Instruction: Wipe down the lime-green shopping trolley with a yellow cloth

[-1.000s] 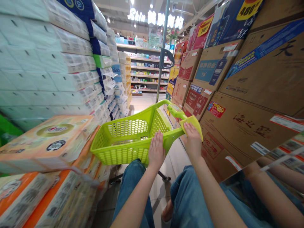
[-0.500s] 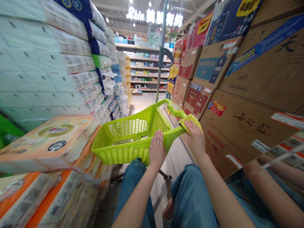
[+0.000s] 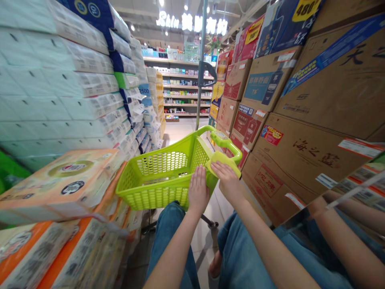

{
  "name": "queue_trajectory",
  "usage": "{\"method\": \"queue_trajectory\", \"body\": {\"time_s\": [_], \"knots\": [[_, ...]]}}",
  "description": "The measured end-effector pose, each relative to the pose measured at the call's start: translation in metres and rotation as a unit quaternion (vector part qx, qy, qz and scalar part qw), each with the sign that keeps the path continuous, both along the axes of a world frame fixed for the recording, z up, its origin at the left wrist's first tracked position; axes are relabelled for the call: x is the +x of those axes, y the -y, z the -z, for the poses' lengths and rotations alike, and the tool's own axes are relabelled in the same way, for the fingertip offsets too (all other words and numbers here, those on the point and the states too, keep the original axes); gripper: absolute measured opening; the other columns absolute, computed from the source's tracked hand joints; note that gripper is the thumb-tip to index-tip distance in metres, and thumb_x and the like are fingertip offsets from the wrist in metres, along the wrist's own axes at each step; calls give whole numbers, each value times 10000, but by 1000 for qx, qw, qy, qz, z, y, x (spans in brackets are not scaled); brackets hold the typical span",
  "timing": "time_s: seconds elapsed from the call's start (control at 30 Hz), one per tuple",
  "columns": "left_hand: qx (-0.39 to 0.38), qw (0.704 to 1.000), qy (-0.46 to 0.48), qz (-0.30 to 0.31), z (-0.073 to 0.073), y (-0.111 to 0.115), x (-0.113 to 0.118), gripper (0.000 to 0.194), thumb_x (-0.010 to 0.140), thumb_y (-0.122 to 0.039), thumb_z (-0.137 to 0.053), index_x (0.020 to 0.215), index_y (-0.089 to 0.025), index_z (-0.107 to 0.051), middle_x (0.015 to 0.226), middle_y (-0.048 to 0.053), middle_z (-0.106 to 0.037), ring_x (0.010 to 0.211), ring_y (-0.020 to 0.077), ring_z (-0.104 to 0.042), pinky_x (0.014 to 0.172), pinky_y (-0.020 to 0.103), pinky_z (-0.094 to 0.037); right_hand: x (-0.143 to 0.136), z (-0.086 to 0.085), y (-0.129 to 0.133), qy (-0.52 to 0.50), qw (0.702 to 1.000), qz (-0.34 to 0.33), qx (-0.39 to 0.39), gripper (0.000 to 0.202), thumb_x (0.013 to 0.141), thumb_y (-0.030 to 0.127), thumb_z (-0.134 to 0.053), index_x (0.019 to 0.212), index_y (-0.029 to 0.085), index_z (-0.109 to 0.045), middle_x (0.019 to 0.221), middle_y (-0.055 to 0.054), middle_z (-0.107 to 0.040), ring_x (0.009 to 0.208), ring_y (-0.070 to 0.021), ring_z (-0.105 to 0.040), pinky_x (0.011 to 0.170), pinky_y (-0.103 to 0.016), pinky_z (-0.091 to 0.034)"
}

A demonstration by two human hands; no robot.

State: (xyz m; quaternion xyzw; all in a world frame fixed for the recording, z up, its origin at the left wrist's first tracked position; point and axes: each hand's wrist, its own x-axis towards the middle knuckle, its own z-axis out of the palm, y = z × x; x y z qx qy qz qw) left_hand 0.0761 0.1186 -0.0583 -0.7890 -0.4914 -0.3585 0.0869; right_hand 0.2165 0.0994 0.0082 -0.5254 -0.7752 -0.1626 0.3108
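The left hand (image 3: 198, 188) is lying flat, fingers extended, on the green cart basket's (image 3: 162, 176) near rim; the right hand (image 3: 227, 182) is pressing its cloth-covered handle (image 3: 224, 158). Its grip cannot be told.

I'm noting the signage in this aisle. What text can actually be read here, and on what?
"Skin", then characters too blurred: lit ceiling sign.
"2500": blue tag on the tissue stack.
"480": yellow sticker on the top blue carton.
"海之蓝": cardboard carton.
Other labels: too small or blurred.
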Motion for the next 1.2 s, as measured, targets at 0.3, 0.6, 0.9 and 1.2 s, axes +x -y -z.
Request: {"method": "queue_trajectory", "body": {"time_s": [0.3,0.6,0.9,1.2], "knots": [[-1,1000,26,16,-1,0,2,798,783,-66,-451,1531,-89,-171,1592,138,-311,1508,224,-172,1218,447,-265,45,-8,-19,-105,984,128,63,640,745,-48,-384,1324,126,-594,1351,-113,-618,1341,-232,-490,1151,-480,-368],[-4,1000,9,0,2,-1,1,788,808,-109,-461,1538,-96,-164,1585,150,-322,1498,230,-218,1215,441,-269,-24,16,-3,-9,1000,3,18,656,771,-55,-371,1361,159,-564,1400,-60,-585,1349,-200,-483,1149,-416,-378],[-12,1000,14,8,-1,1,3,781,799,-76,-453,1531,-78,-181,1603,131,-289,1515,216,-146,1230,425,-235,59,-16,-17,-102,982,153,50,636,738,-45,-411,1333,100,-582,1383,-114,-592,1332,-241,-503,1168,-458,-358],[-3,1000,15,7,1,0,2,791,802,-99,-453,1537,-95,-159,1597,128,-302,1508,217,-180,1223,429,-251,-22,2,-8,-28,996,85,6,624,738,-77,-384,1291,99,-614,1346,-92,-626,1310,-237,-524,1153,-427,-378]]}}
